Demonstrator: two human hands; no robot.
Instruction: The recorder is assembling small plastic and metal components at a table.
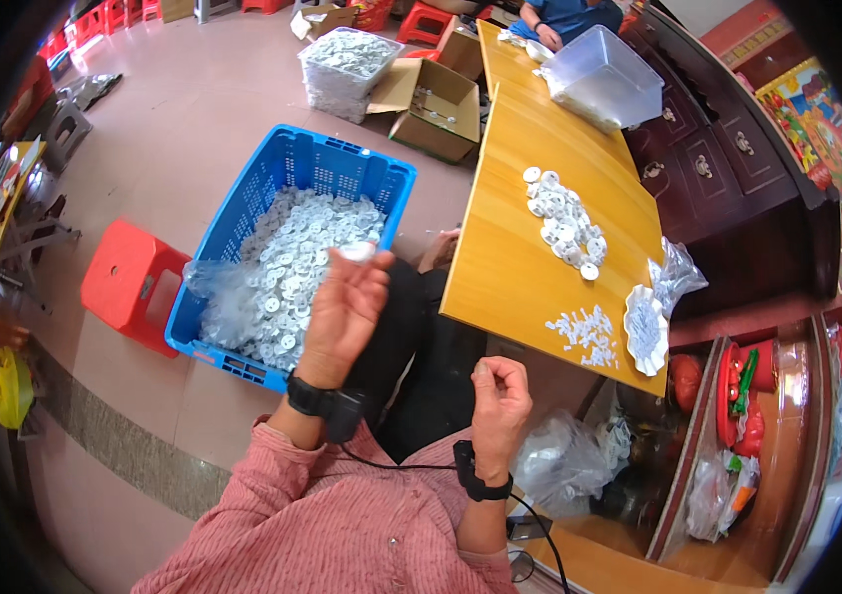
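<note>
My left hand (345, 302) is raised over the near right side of a blue crate (205, 235), palm up. Its fingertips hold a round white plastic piece (356, 251). Below it, the crate is heaped with many similar white round pieces (287, 297). My right hand (500, 401) is closed in a pinch above my lap, near the table's front edge; anything between its fingers is too small to make out. On the yellow wooden table (500, 238) lie a pile of white round pieces (564, 223) and, nearer me, a scatter of small pale parts (589, 335).
A scalloped white dish (646, 332) of small grey parts and a plastic bag (676, 272) sit at the table's right edge. A clear bin (604, 79) stands farther back, near another person (569, 18). A red stool (129, 282) is left of the crate; a cardboard box (438, 109) lies beyond.
</note>
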